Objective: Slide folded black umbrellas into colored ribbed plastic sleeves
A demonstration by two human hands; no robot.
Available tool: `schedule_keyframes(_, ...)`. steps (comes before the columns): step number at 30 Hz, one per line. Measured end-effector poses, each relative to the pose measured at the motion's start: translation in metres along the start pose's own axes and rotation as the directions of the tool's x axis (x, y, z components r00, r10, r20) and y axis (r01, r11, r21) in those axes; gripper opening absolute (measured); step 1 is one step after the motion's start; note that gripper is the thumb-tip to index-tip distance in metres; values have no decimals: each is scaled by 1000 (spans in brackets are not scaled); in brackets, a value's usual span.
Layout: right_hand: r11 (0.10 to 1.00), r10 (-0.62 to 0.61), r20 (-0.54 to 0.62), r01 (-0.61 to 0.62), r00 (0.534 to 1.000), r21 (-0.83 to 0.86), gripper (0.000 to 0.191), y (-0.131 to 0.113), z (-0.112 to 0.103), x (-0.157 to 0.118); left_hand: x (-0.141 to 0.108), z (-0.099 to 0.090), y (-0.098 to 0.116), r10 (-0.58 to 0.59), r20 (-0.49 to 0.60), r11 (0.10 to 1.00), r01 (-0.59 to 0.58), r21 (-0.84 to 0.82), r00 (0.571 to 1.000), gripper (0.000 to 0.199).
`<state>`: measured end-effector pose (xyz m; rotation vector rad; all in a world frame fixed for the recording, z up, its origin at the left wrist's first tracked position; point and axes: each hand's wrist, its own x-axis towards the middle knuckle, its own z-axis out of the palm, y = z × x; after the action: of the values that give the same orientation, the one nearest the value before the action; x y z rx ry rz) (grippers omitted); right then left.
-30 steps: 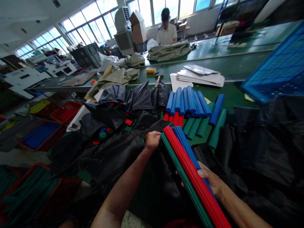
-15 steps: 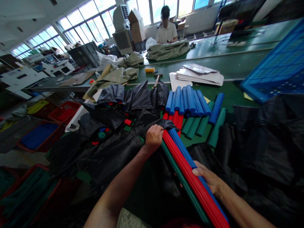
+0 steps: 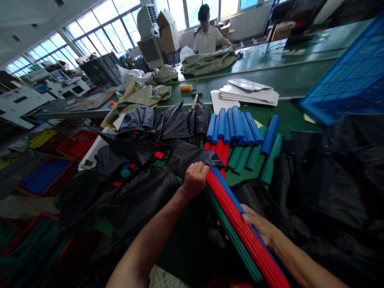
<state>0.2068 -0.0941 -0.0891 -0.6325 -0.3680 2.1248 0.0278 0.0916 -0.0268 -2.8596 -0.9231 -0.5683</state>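
My right hand [image 3: 258,224] is wrapped round a bundle of long ribbed tubes: a red tube [image 3: 240,218], a blue tube [image 3: 229,192] and a green tube [image 3: 231,230]. The bundle slants from the lower right up to the mouth of a black bag [image 3: 192,156], where its far ends are covered. My left hand [image 3: 195,178] grips the bag's edge beside the tube ends, fingers closed on the fabric. Just beyond lie stacked blue tubes [image 3: 237,124] on red tubes [image 3: 220,148], with green tubes [image 3: 240,160] alongside.
Filled black bags [image 3: 141,196] crowd the left, and dark bags [image 3: 339,160] pile up at right. A blue crate [image 3: 345,76] leans at the right edge. White sheets [image 3: 249,95] lie farther back. Red crates [image 3: 45,176] stand low left. Across the table sits a person [image 3: 207,38].
The camera view has shifted slightly. Both my hands keep their holds, and the tubes sit about the same at the bag's mouth. The person opposite has stretched an arm sideways.
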Motion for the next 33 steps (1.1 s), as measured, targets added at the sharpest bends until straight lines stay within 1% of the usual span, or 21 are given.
schedule_keyframes(6,999,8,-64,-11,998,-44,65,-5,5,1,10,-9,6,83,6,995,-82,-53,997,31)
schedule_keyframes(8,999,-13,-67,10,998,-37,64,-5,3,0,8,-13,7,136,25,989,-134,-61,990,30)
schedule_keyframes(10,999,-44,-66,43,997,-15,59,-2,-1,-3,1,-15,5,140,22,988,-138,-69,990,28)
schedule_keyframes(11,998,-60,-71,60,996,-1,56,-1,-4,-4,-5,-14,2,113,15,992,-111,-66,994,26)
schedule_keyframes(13,997,-72,-104,75,992,34,51,2,-9,-7,-16,-8,-4,-3,-2,999,3,-41,1000,22)
schedule_keyframes(14,997,-46,-122,53,991,56,49,2,-10,-9,-22,-4,-6,-82,-6,996,82,-29,997,20)
schedule_keyframes(16,994,54,-149,-38,987,105,49,1,-9,-11,-31,6,-5,-246,-9,969,245,-32,969,16)
schedule_keyframes(17,988,107,-154,-88,982,125,51,0,-7,-11,-34,11,-2,-300,-10,952,299,-58,954,15)
schedule_keyframes(18,983,143,-157,-122,977,134,54,-2,-4,-11,-36,14,2,-323,-7,942,320,-101,946,16)
schedule_keyframes(19,983,152,-160,-133,975,128,55,-4,-1,-10,-36,17,8,-315,0,938,312,-152,949,16)
schedule_keyframes(20,987,138,-168,-121,976,109,55,-7,2,-9,-36,18,15,-278,10,940,274,-204,961,17)
schedule_keyframes(22,996,82,-178,-75,981,46,53,-10,7,-6,-33,15,28,-142,43,948,148,-281,989,17)
schedule_keyframes(23,999,54,-177,-53,983,13,53,-11,8,-4,-30,12,33,-82,65,950,98,-295,995,17)
schedule_keyframes(24,999,32,-173,-35,984,-15,55,-12,9,-3,-27,8,37,-55,86,954,78,-289,995,17)
schedule_keyframes(25,999,14,-166,-20,986,-37,57,-12,9,-2,-23,4,40,-62,101,960,87,-267,993,16)
schedule_keyframes(26,998,0,-158,-8,988,-55,60,-12,9,-2,-18,-1,41,-98,109,964,122,-235,989,18)
schedule_keyframes(28,996,-15,-143,3,990,-85,64,-13,9,-1,-9,-7,42,-198,107,962,214,-171,974,32)
schedule_keyframes(29,995,-22,-137,9,990,-99,65,-15,10,-2,-4,-8,40,-228,107,958,242,-153,968,40)
schedule_keyframes(31,991,-46,-130,29,990,-132,67,-20,14,-3,3,-9,36,-243,123,949,262,-176,962,44)
schedule_keyframes(32,988,-59,-123,40,991,-150,67,-23,16,-4,6,-8,33,-264,128,932,287,-220,956,41)
schedule_keyframes(33,984,-74,-117,54,990,-167,68,-25,17,-5,7,-7,30,-312,132,898,337,-282,941,37)
